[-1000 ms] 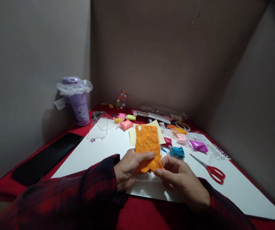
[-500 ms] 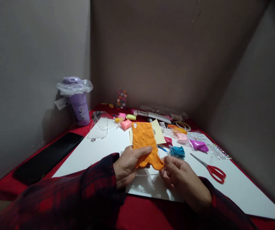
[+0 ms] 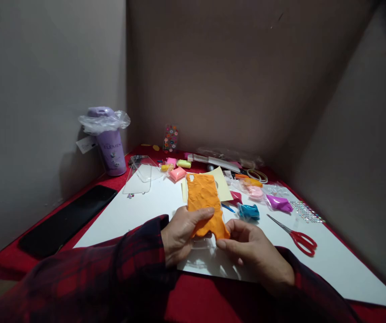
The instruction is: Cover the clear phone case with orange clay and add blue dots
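In the head view, a clear phone case (image 3: 203,244) is largely covered by a lumpy sheet of orange clay (image 3: 203,193). A camera hole shows near its top left, and the case's lower end is bare. My left hand (image 3: 181,233) is closed round the case from the left, its thumb lying across the clay. At the lower right, my right hand (image 3: 251,249) has thumb and fingers closed on the ragged lower corner of the clay. Behind the case lies a pale yellow sheet (image 3: 223,184).
Red-handled scissors (image 3: 303,242) lie on the white board (image 3: 334,264) to the right. Clay packets, such as a teal one (image 3: 249,212) and a purple one (image 3: 279,203), are scattered behind my hands. A lilac tumbler (image 3: 112,152) and a black phone (image 3: 68,220) are at the left.
My right thumb has moved left and under the clay's lower corner, and the hand has opened out a little. The case in my left hand has tilted and shifted slightly downward.
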Demonstrator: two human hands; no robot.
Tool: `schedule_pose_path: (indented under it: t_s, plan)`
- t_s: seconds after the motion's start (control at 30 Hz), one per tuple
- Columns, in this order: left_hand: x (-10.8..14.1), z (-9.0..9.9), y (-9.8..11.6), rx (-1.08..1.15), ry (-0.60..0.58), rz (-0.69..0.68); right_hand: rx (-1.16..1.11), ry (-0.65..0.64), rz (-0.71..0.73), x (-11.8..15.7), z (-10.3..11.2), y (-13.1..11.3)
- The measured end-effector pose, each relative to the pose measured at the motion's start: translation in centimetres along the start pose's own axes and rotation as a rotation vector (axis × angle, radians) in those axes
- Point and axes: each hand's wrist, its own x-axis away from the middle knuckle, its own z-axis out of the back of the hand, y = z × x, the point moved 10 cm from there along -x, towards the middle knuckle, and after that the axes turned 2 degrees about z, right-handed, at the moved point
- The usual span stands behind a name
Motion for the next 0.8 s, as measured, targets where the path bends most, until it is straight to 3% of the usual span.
schedule_pose_path:
  t_s: [0.27,0.43,0.5,0.6,0.8]
  plan:
    - [-0.1,0.4,0.0,-0.044,0.008,-0.002,-0.014,-0.029,0.007,0.1,0.1,0.2]
    - [-0.3,0.5,0.4,-0.039,-0.007,-0.038,-0.151,0.095,0.040,0.4,1.3,-0.3]
    - [-0.2,0.4,0.4,-0.033,-0.012,-0.042,-0.215,0.075,0.050,0.5,0.9,-0.5]
    - [-0.1,0.3,0.5,-0.020,0.000,-0.034,-0.156,0.028,0.058,0.5,0.3,-0.7]
    - [0.3,-0.5,0.5,0.022,-0.040,-0.020,-0.025,0.088,0.068,0.2,0.8,-0.6]
